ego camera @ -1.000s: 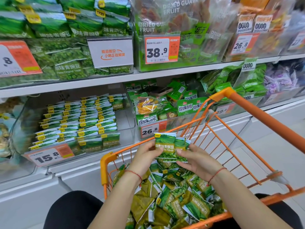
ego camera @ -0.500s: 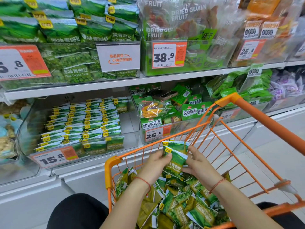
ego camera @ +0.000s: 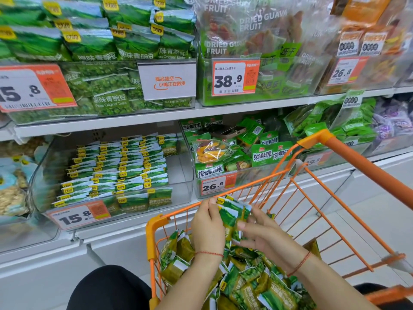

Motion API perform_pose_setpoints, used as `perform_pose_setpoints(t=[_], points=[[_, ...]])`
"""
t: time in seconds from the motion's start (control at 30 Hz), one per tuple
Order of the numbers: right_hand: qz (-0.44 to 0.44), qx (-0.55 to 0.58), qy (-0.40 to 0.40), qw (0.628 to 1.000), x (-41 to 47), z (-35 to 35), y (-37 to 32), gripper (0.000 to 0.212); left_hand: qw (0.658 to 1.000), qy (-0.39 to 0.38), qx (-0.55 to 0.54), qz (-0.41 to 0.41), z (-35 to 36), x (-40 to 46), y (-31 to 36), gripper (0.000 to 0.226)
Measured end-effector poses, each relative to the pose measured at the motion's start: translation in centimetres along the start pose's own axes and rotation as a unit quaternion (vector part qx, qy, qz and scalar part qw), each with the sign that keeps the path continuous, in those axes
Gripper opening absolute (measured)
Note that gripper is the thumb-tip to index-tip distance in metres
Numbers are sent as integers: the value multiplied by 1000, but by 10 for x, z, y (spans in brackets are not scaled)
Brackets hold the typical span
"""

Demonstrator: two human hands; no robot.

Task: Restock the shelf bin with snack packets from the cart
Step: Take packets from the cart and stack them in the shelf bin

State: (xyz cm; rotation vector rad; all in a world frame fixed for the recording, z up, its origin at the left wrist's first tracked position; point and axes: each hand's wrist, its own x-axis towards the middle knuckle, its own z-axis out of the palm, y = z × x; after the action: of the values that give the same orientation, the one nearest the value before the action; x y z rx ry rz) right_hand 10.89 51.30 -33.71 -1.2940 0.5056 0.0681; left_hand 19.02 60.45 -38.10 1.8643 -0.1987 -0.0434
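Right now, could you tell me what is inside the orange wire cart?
The orange wire cart holds loose green snack packets; both hands grip several. Its bottom is covered.

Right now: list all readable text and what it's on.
"DRIED GUAVA FRUIT": clear bags, top shelf.
"38.9": tag below them.
"26.8": tag, middle bin.
"15.8": tag, restock bin.
"Peas Original Taste": green bags.
Held packets, barcodes: too small or blurred.

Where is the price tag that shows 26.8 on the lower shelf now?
In the head view, the 26.8 price tag sits right of centre on the front of the clear bin of mixed snack bags, just above the cart's orange front rim and the left hand.
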Motion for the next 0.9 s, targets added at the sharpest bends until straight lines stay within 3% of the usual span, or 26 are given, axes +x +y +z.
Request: perform_pose_setpoints(t=[0.17,0.3,0.43,0.5,0.57,0.67,0.77,0.8,0.9], points=[[-47,-63,6,997,-1,20,4,46,995,83,-60,4,-2,0,3,21],[-53,-81,9,995,2,25,1,40,981,94,-160,-53,-8,4,7,19],[-54,-33,26,998,12,17,8,23,941,-44,-311,-125,-16,12,6,20],[-50,19,60,997,15,15,7,31,916,-140,-355,-125,-23,15,9,34],[-37,65,90,993,17,15,7,35,919,-218,-315,-91,-28,16,10,56],[-33,90,101,990,17,14,5,32,928,-256,-262,-60,-30,14,12,62],[-37,94,73,992,16,8,8,73,941,-250,-219,-55,-26,11,10,64],[-39,87,57,994,15,7,9,75,947,-245,-203,-49,-24,10,10,64],[-52,44,29,997,10,8,7,30,965,-196,-170,-31,-19,7,6,54]])
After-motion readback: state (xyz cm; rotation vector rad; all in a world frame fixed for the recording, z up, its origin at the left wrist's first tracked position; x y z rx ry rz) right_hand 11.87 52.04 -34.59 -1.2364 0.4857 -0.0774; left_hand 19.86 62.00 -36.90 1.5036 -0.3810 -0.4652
